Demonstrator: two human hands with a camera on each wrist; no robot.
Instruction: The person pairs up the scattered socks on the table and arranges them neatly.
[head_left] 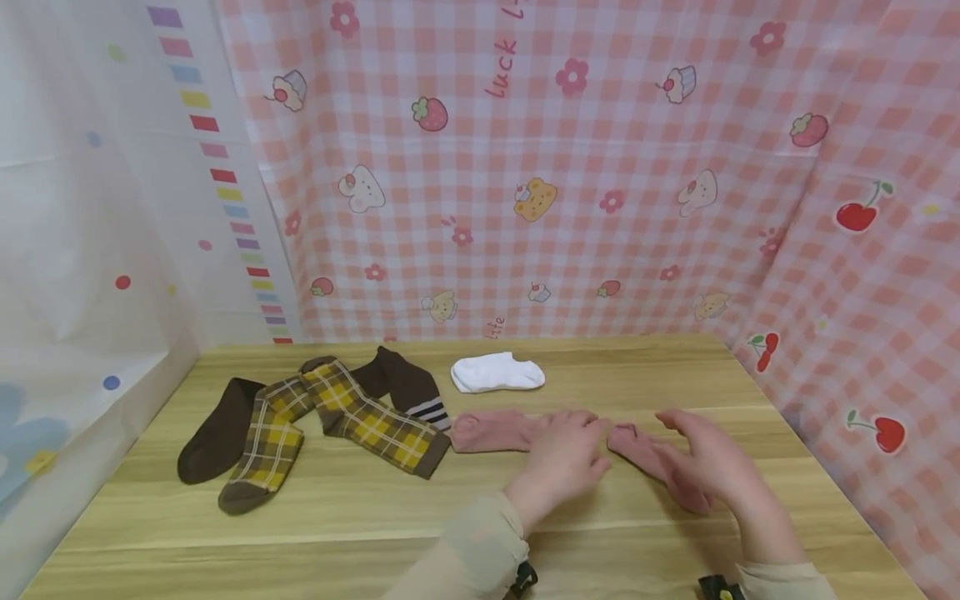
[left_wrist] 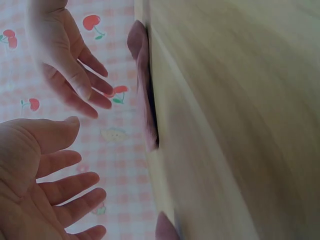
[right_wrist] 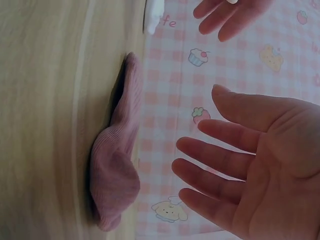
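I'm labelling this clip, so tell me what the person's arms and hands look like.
The left hand and right hand are ungloved. The left sleeve and right sleeve are pale beige. A dark fitting shows beside each sleeve; the right fitting has a yellowish mark.

We see finely ribbed, matt knit cloth in the pink socks (right_wrist: 116, 162) and matt cloth in the plaid socks (head_left: 378, 425). To us the tabletop (head_left: 337, 533) looks smooth and wood-grained, the checked backdrop (head_left: 480, 150) printed cloth.
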